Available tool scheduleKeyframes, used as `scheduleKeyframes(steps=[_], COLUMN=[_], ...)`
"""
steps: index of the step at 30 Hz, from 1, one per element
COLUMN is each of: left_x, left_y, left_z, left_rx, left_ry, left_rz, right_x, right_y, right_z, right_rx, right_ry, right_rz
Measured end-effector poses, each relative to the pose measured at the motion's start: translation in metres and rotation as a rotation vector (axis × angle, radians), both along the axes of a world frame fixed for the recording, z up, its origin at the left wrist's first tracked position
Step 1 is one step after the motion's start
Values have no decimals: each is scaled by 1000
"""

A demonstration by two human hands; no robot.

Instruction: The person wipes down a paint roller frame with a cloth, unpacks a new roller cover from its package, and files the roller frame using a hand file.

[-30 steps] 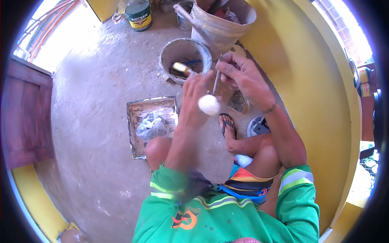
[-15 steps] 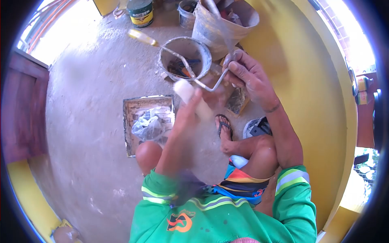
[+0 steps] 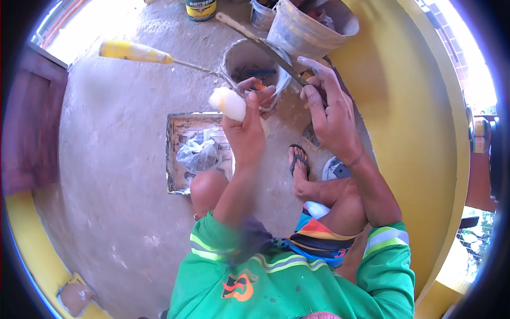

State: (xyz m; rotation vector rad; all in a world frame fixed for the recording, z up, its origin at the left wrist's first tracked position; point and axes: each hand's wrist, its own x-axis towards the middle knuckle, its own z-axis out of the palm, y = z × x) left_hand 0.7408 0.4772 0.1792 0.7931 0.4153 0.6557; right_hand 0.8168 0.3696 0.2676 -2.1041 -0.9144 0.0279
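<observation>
My left hand (image 3: 247, 130) is closed round a small paint roller, its fluffy white cover (image 3: 228, 103) showing beside the thumb. The roller's yellow handle (image 3: 135, 51) points up and left, joined by a thin metal rod that runs to my fingers; the rod's far end is hidden there. My right hand (image 3: 334, 109) pinches a long, narrow, dark strip (image 3: 281, 61) between thumb and fingers, index finger raised. This strip looks like a blade or flat stick with a pale end, slanting up and left above a bucket. The two hands are apart.
Behind the hands stands a smeared bucket (image 3: 229, 56) with tools inside. A larger whitish bucket (image 3: 297, 32) and a paint can (image 3: 201, 9) are further back. A square wooden tray (image 3: 171, 154) holds a plastic bag (image 3: 197, 154). The yellow wall (image 3: 409, 133) rises on the right.
My right hand has let go of the roller's bent rod and moved slightly right, keeping the strip, which now slants more leftward. The roller's yellow handle has swung left and closer.
</observation>
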Motion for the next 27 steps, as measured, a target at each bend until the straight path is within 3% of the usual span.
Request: scheduleKeyframes(steps=[5,10,22,27], left_x=[-2,-5,0,-2], left_y=[-2,8,11,10], left_z=[5,3,-9,-3], left_rx=[-63,-222,-194,-253], left_ry=[-90,-198,-187,-169], left_rz=[-96,-245,-86,-139], right_x=[7,12,2,12], right_y=[7,13,25,24], right_z=[-17,-19,-32,-34], right_rx=[-17,-31,-32,-1], right_ry=[-152,-80,-192,-245], right_rz=[52,17,111,68])
